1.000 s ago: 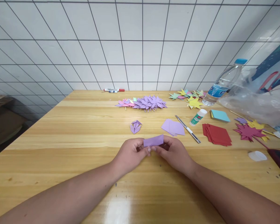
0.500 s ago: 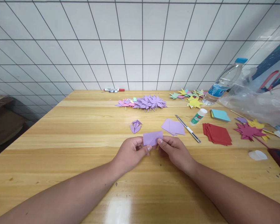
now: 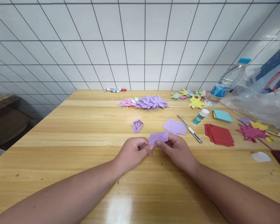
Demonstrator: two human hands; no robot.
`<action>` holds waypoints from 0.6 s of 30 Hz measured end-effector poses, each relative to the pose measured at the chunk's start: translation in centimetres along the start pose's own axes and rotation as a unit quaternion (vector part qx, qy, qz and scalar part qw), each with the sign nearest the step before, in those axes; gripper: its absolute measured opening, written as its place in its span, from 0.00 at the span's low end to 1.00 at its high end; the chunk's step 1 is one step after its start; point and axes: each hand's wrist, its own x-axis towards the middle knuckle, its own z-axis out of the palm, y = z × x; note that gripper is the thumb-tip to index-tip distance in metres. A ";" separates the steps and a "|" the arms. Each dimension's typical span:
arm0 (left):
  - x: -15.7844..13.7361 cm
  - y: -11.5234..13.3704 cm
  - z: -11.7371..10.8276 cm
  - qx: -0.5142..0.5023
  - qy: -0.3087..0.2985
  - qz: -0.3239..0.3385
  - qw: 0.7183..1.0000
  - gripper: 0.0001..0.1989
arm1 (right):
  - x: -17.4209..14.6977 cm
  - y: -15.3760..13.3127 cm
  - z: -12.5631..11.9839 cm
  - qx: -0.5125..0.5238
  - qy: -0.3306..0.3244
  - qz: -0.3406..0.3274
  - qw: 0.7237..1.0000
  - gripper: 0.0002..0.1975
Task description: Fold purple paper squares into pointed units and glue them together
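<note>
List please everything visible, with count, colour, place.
Held paper: one, purple, centre
Folded paper: one, purple, centre
Square sheets: several, purple, centre right
Knife: one, grey, beside sheets
Glue stick: one, green-white, right
Card stack: one, red, right
Paper pad: one, blue top, right
Bottle: one, clear, back right
Bag: one, clear, right
Paper leaves: many, mixed, back and right
Marker: one, white-red, back left
Small item: one, blue, beside marker
Cup: one, clear, right
Panel: one, multicoloured, right
Unclear objects: several, mixed, side edges
Table: one, tan, below
Wall: one, white, behind
Left hand, right hand: two, bare, centre
Forearms: two, bare, front
</note>
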 end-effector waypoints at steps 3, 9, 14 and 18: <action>0.0 0.2 0.0 -0.011 0.005 -0.002 1.000 0.14 | 0.0 0.0 0.0 0.001 0.003 0.000 1.000 0.12; 0.0 0.3 0.0 -0.021 -0.001 0.002 1.000 0.13 | 0.1 0.0 -0.2 -0.020 0.030 -0.008 0.999 0.12; 0.0 0.1 0.0 -0.015 0.004 0.009 1.000 0.12 | 0.1 -0.2 -0.4 -0.041 0.054 -0.007 0.998 0.12; -0.1 -0.2 0.2 -0.035 0.015 -0.006 0.999 0.11 | 0.0 -0.1 -0.5 -0.051 0.059 -0.003 0.997 0.15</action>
